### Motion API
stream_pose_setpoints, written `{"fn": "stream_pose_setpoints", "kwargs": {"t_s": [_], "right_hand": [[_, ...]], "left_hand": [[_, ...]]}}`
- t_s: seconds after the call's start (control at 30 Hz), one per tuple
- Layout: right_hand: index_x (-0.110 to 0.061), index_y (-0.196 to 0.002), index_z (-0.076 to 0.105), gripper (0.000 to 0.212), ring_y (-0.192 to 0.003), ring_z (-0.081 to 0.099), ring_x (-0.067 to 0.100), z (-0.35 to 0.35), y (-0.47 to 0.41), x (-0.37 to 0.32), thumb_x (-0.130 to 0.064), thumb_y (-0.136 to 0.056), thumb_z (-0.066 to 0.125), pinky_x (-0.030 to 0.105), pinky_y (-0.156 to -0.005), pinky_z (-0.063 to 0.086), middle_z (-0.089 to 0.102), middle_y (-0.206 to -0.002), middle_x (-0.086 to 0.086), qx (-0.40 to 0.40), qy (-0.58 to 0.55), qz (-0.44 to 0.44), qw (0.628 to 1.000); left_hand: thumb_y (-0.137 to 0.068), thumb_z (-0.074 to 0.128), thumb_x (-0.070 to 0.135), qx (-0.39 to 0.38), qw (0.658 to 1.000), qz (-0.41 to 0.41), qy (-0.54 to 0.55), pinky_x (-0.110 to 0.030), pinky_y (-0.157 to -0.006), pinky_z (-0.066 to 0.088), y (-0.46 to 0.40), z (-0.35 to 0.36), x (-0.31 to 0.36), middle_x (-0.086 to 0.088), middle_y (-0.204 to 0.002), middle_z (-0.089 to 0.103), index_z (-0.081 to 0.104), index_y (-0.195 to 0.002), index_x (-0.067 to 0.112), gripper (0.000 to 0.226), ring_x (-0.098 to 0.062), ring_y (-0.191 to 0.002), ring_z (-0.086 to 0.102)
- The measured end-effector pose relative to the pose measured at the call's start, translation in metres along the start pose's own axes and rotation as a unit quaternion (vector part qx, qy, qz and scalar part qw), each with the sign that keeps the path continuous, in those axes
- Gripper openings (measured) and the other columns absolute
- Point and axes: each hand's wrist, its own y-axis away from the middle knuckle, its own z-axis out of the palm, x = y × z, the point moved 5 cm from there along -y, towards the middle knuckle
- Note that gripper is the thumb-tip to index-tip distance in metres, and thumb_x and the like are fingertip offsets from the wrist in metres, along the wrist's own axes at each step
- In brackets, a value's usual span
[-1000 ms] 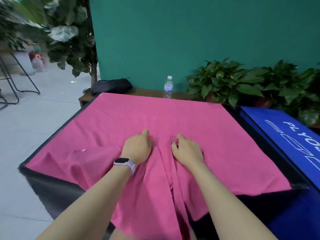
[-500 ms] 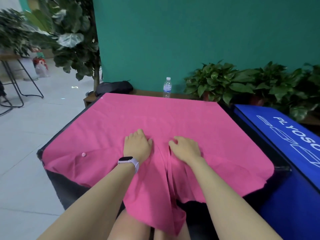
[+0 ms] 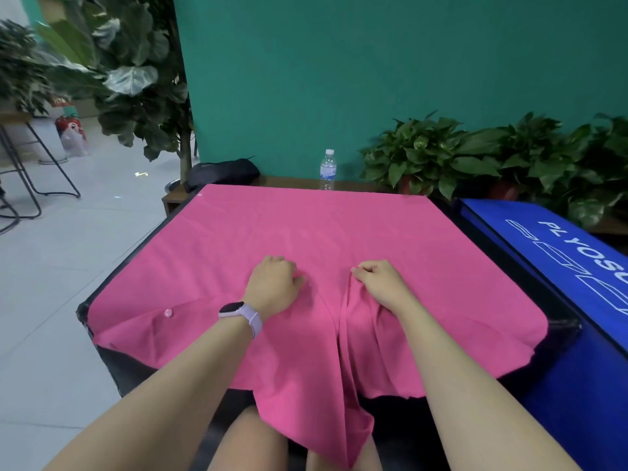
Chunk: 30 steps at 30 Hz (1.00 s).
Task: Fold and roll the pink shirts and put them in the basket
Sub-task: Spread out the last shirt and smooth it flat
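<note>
pink shirt (image 3: 339, 239): spread flat over the black table (image 3: 102, 351), near edge hanging off toward the lap
left hand (image 3: 272, 287): curled, bunching fabric mid-shirt
right hand (image 3: 384, 283): pinching a fold
progress: barely started, no fold or roll yet
basket: not in view

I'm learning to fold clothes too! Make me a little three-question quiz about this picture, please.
1. True or false: the pink shirt lies spread over the black table, with part of it hanging off the near edge.
2. Which hand wears the watch? A) the left hand B) the right hand C) both
3. Fill in: a clear plastic ____ stands beyond the far edge of the shirt, in front of the green wall.

Key: 1 true; 2 A; 3 bottle
</note>
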Motion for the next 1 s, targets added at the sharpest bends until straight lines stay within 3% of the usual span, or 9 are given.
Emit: {"fn": "stream_pose_setpoints", "kwargs": {"t_s": [0.1,0.2,0.3,0.4,0.57,0.73,0.87,1.0], "right_hand": [[-0.01,-0.066,0.049,0.039,-0.062,0.046,0.021,0.004,0.003,0.0,-0.031,-0.098,0.059,0.035,-0.061,0.035,0.044,-0.056,-0.004,0.022,0.059,-0.023,0.998],[-0.016,-0.073,0.051,0.034,-0.071,0.057,0.03,0.011,0.009,-0.001,-0.04,-0.098,0.052,0.035,-0.06,0.038,0.054,-0.061,-0.003,0.054,0.152,-0.033,0.986],[-0.021,-0.075,0.048,0.03,-0.079,0.061,0.033,0.013,0.008,-0.001,-0.038,-0.1,0.048,0.035,-0.062,0.036,0.061,-0.069,-0.002,0.068,0.164,-0.035,0.984],[-0.021,-0.087,0.056,0.024,-0.087,0.064,0.036,0.014,0.007,-0.001,-0.037,-0.1,0.046,0.037,-0.063,0.036,0.071,-0.088,0.005,0.085,0.188,-0.038,0.978],[-0.021,-0.092,0.059,0.024,-0.089,0.065,0.039,0.016,0.006,-0.006,-0.037,-0.101,0.045,0.038,-0.062,0.032,0.072,-0.093,0.008,0.091,0.226,-0.044,0.969],[-0.023,-0.093,0.06,0.025,-0.089,0.065,0.037,0.019,0.007,-0.007,-0.042,-0.102,0.045,0.038,-0.062,0.034,0.071,-0.085,0.002,0.076,0.234,-0.051,0.968],[-0.017,-0.078,0.059,0.031,-0.081,0.061,0.031,0.01,-0.021,-0.021,-0.036,-0.101,0.053,0.041,-0.072,0.049,0.06,-0.069,0.001,-0.036,0.134,-0.08,0.987],[-0.018,-0.085,0.069,0.023,-0.079,0.061,0.023,-0.007,-0.073,-0.046,-0.029,-0.101,0.057,0.038,-0.075,0.048,0.068,-0.077,-0.003,0.016,0.083,-0.154,0.984]], "left_hand": [[-0.103,0.049,0.036,0.037,0.991,-0.022,0.123,-0.043,-0.074,0.049,0.001,-0.008,-0.006,-0.012,-0.092,0.069,0.063,-0.092,0.011,0.03,-0.039,-0.093,0.061],[-0.104,0.045,0.042,0.095,0.991,0.002,0.097,-0.041,-0.068,0.048,-0.011,-0.025,0.0,-0.008,-0.092,0.071,0.063,-0.103,0.022,0.027,-0.038,-0.091,0.063],[-0.104,0.043,0.045,0.128,0.989,0.046,0.061,-0.042,-0.068,0.051,-0.049,-0.05,0.002,-0.008,-0.088,0.071,0.063,-0.103,0.023,0.03,-0.039,-0.086,0.064],[-0.105,0.041,0.046,0.148,0.988,0.001,0.035,-0.042,-0.069,0.052,-0.094,-0.065,-0.013,-0.01,-0.09,0.071,0.064,-0.104,0.022,0.033,-0.039,-0.085,0.065],[-0.105,0.036,0.032,0.079,0.994,-0.072,-0.016,-0.037,-0.064,0.034,-0.098,0.006,-0.033,-0.019,-0.094,0.07,0.06,-0.104,0.012,0.031,-0.041,-0.085,0.065],[-0.104,0.035,0.032,0.08,0.995,-0.045,-0.029,-0.036,-0.063,0.033,-0.103,0.025,-0.042,-0.017,-0.09,0.069,0.059,-0.096,0.012,0.032,-0.041,-0.082,0.064],[-0.103,0.037,0.029,0.093,0.994,-0.047,-0.034,-0.036,-0.062,0.033,-0.104,0.029,-0.042,-0.016,-0.086,0.069,0.051,-0.086,0.017,0.025,-0.04,-0.079,0.064],[-0.102,0.036,0.028,0.098,0.993,-0.06,-0.023,-0.036,-0.062,0.031,-0.108,0.031,-0.046,-0.016,-0.085,0.068,0.044,-0.082,0.019,0.024,-0.04,-0.077,0.062]]}}
